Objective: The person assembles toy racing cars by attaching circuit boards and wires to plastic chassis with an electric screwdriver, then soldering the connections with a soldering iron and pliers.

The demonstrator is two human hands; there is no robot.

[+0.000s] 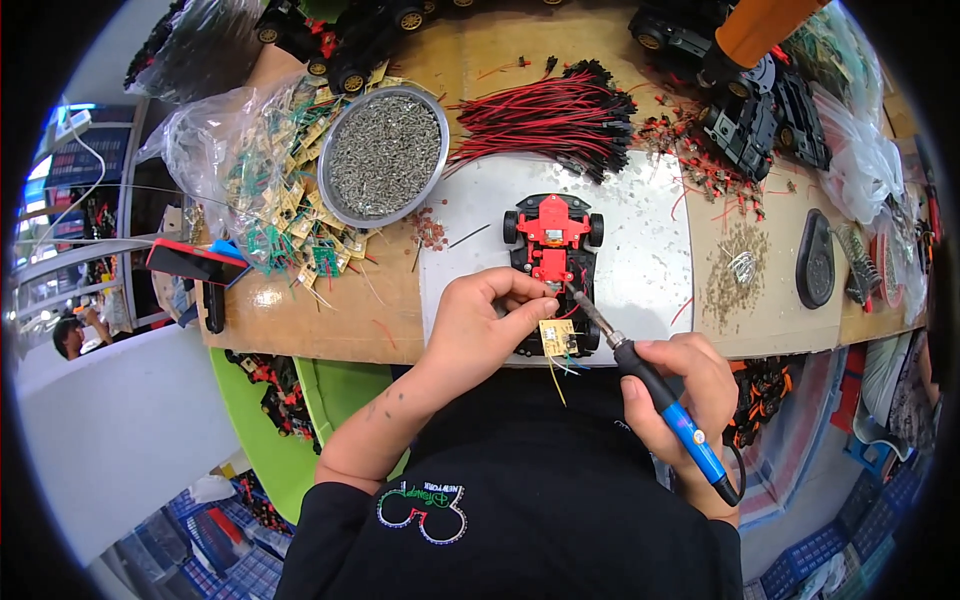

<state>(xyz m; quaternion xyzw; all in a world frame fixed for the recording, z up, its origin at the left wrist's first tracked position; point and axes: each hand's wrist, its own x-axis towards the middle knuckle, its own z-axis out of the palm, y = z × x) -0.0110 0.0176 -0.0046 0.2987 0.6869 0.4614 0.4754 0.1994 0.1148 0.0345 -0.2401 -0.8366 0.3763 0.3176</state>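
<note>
A toy car chassis (552, 228), black with red parts and black wheels, lies on a white sheet in front of me. My left hand (478, 318) is closed in a pinch at its red middle part; what sits between the fingertips is too small to make out. In my right hand (705, 385) is a soldering iron (690, 428) with a blue and black handle. Its tip points at the chassis close to my left fingertips; whether it touches cannot be seen. A small tan circuit board (557, 338) with loose wires lies over the chassis's near end.
Behind the chassis lies a bundle of red and black wires (545, 112). A metal bowl (330, 190) of screws stands left, beside piled circuit boards (290, 225) and a phone (195, 262). More black chassis (745, 135) sit at back right, near an orange post (765, 25).
</note>
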